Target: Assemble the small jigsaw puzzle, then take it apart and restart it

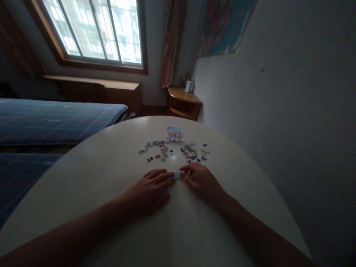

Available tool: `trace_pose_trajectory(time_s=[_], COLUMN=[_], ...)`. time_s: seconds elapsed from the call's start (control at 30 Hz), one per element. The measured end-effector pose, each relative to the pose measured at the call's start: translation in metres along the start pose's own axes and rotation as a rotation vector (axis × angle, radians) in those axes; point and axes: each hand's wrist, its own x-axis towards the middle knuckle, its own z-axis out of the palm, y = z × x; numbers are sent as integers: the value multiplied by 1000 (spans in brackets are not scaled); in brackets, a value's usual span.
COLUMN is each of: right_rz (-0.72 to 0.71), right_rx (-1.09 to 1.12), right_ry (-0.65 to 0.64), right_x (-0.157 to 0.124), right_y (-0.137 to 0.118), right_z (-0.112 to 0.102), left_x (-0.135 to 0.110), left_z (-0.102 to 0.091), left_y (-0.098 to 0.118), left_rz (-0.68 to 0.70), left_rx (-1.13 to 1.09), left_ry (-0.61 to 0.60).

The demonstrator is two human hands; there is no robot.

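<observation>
Both my hands rest on a round white table [111,174]. My left hand [150,191] lies flat with its fingers stretched out, the fingertips touching a small joined cluster of puzzle pieces [177,175]. My right hand [201,181] has its fingers curled and pinched on the other side of that same cluster. Beyond my hands lie several loose puzzle pieces [161,150] in two scattered groups, the right group [193,152] nearer my right hand. A small printed picture card [174,134] lies flat behind them.
A bed with a dark blue checked cover [50,120] stands to the left of the table. A wooden corner shelf [182,102] and a low wooden cabinet [111,91] sit under the window. A grey wall runs close along the right.
</observation>
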Motion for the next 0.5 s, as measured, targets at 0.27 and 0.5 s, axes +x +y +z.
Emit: trace_pose_trajectory(time_s=[0.27, 0.5], right_rz=[-41, -124], right_rx=[-44, -69], right_ry=[-15, -40], right_x=[-1, -1], right_y=[-1, 1], right_z=[-2, 1], left_x=[0, 1], left_z=[0, -1], left_y=[-1, 0], left_rz=[3, 13], left_rx=[-2, -13], left_ry=[-4, 3])
